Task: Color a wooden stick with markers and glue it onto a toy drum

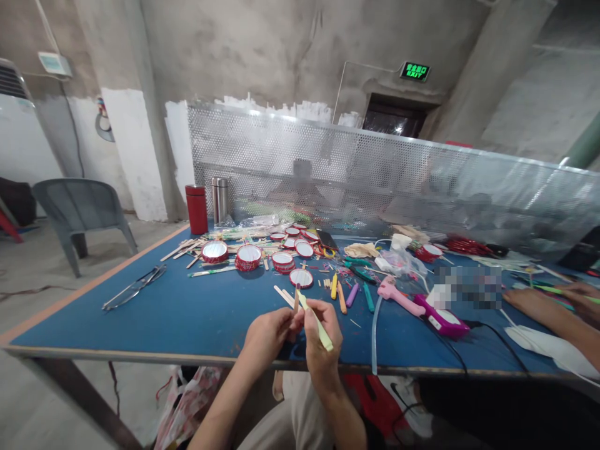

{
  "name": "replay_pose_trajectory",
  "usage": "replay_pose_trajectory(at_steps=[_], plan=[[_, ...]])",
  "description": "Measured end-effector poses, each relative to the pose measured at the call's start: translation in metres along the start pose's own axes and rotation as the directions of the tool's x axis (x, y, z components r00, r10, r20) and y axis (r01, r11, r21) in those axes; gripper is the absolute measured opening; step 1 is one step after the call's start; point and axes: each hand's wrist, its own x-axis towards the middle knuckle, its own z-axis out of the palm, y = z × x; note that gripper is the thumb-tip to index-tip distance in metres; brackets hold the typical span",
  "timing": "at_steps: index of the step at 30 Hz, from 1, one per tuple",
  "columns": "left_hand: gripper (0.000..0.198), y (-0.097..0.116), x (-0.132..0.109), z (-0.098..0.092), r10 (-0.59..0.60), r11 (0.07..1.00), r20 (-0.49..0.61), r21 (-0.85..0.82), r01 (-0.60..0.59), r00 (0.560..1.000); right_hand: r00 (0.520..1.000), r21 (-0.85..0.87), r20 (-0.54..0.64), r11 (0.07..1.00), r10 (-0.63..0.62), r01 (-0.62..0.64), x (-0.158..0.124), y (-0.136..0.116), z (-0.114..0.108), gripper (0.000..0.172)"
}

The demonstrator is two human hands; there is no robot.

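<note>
My left hand [268, 332] pinches a small wooden stick [296, 301] upright near the table's front edge. In my right hand [323, 325] is a pale yellow-green marker [325, 338], its tip pointing up beside the stick; whether they touch I cannot tell. Just beyond my hands lies a small red-rimmed drum [300, 278] with a white top. Two pale wooden sticks [284, 296] lie left of the marker's tip. To the right are a yellow marker [334, 285], an orange one [342, 297], a purple one [352, 295] and a teal one [369, 297].
More red drums [248, 257] and loose wooden sticks spread behind. A pink glue gun [400, 297] with a clear glue stick lies right, by a purple box [441, 317]. Scissors-like metal tongs [134, 288], a red flask [197, 209] and a co-worker's arm [546, 312] flank the table.
</note>
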Motion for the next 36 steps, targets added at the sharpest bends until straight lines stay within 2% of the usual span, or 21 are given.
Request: replay_pose_trajectory(at_steps=[6, 10, 19, 26, 31, 36], plan=[[0.018, -0.002, 0.001, 0.002, 0.008, 0.999, -0.003, -0.032, -0.008, 1.0, 0.999, -0.038, -0.031, 0.999, -0.012, 0.011, 0.0, -0.003, 0.0, 0.017], [0.02, 0.001, 0.0, 0.0, 0.003, 0.999, 0.009, -0.036, -0.003, 1.0, 0.998, 0.044, -0.058, 0.999, -0.011, 0.013, -0.001, -0.008, 0.001, 0.016], [0.02, 0.002, 0.001, 0.0, -0.013, 1.0, 0.02, -0.019, 0.013, 1.0, 1.0, 0.02, -0.011, 1.0, -0.022, 0.023, -0.001, -0.005, 0.0, 0.016], [0.019, 0.002, -0.001, -0.001, 0.001, 0.998, 0.022, -0.065, 0.0, 1.0, 0.996, 0.064, -0.092, 0.998, 0.015, -0.009, 0.0, -0.013, 0.002, 0.017], [0.019, 0.001, 0.0, 0.001, -0.008, 0.999, 0.011, -0.046, 0.009, 1.0, 0.999, 0.048, -0.042, 0.999, 0.005, -0.003, -0.001, -0.011, 0.002, 0.017], [0.02, -0.001, 0.001, 0.002, 0.002, 0.998, 0.003, -0.07, -0.002, 1.0, 0.998, 0.006, -0.056, 1.0, 0.003, -0.002, -0.002, -0.006, 0.001, 0.017]])
